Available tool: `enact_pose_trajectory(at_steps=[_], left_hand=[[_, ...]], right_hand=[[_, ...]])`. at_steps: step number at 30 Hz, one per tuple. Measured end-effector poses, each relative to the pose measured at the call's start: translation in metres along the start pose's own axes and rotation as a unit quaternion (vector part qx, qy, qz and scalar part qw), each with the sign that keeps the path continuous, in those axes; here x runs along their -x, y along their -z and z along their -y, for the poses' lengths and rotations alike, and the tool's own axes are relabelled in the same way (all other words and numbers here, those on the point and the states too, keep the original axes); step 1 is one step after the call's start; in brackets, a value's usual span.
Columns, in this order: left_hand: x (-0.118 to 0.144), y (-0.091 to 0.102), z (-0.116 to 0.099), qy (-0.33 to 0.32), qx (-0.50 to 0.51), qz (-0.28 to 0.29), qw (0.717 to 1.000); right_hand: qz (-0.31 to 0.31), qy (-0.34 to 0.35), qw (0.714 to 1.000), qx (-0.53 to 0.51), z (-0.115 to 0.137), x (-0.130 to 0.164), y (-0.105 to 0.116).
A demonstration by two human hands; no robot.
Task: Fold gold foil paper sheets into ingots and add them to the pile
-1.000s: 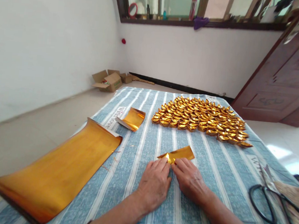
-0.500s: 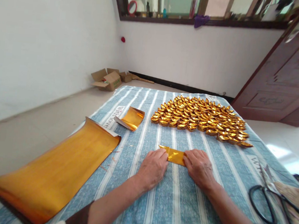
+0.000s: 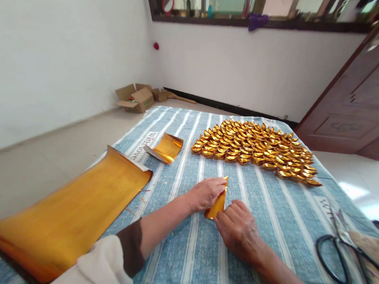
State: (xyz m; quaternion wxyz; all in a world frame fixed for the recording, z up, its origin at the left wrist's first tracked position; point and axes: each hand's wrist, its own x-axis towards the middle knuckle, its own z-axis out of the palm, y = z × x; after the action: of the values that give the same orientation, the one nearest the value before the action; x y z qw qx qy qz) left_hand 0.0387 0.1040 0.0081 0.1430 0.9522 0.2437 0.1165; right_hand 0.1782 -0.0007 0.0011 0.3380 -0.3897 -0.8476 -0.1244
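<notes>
The left hand (image 3: 206, 193) and the right hand (image 3: 237, 228) meet over a small folded strip of gold foil paper (image 3: 216, 204) on the blue striped cloth (image 3: 263, 210) covering the bench. The left fingers (image 3: 220, 185) curl over the strip's upper end and grip it – the right fingers (image 3: 226, 211) are bent and press against its lower end, so both hands have hold of the same piece. The strip stands tilted, one end raised, its lower tip touching the cloth between the two hands.

Beyond the fingers, well apart, lies a broad spread of folded gold paper ingots (image 3: 257, 148) packed closely in rows. Beyond the left fingers and farther out to their left sits a smaller curled gold sheet (image 3: 166, 148) – and nearer the person, on the left, a long gold foil sheet (image 3: 67, 211) lies with its far edge curling up. Well out to the right of the right fingers, black-handled scissors (image 3: 340, 257) rest at the cloth's edge. Cardboard boxes (image 3: 136, 97) sit on the floor by the far wall
</notes>
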Motion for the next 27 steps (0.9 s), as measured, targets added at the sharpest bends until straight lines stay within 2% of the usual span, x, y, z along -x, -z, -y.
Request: enact_pose_trajectory(at_steps=[2,5,8,10,13,17,21,24,27], left_hand=[[-0.007,0.001,0.002,-0.04,0.023,0.014,0.999],[-0.016,0.001,0.004,-0.09,0.058,0.032,0.994],[-0.024,0.0,0.005,-0.125,0.097,0.041,0.987],[-0.027,0.0,0.006,-0.137,0.14,0.045,0.98],[-0.031,0.0,0.007,-0.113,0.182,0.039,0.976],[-0.034,-0.001,0.005,-0.05,0.173,0.003,0.984],[-0.032,-0.002,0.001,-0.028,0.139,-0.019,0.99],[-0.019,0.002,-0.001,-0.007,0.099,-0.055,0.994],[0.009,0.011,-0.003,-0.004,0.084,-0.05,0.995]], right_hand=[[-0.015,-0.005,1.0,-0.013,-0.003,-0.001,0.002],[-0.038,-0.047,0.998,-0.004,-0.015,0.001,0.004],[-0.039,-0.088,0.995,0.002,-0.028,0.003,0.005],[-0.033,-0.09,0.995,-0.002,-0.034,0.004,0.004],[-0.024,-0.089,0.996,-0.005,-0.037,0.005,0.003],[-0.008,-0.094,0.995,0.002,-0.036,0.007,0.0],[0.045,-0.084,0.995,0.01,-0.037,0.008,-0.002],[0.07,-0.076,0.995,0.009,-0.037,0.008,-0.003],[0.082,-0.074,0.994,0.021,-0.036,0.008,-0.004]])
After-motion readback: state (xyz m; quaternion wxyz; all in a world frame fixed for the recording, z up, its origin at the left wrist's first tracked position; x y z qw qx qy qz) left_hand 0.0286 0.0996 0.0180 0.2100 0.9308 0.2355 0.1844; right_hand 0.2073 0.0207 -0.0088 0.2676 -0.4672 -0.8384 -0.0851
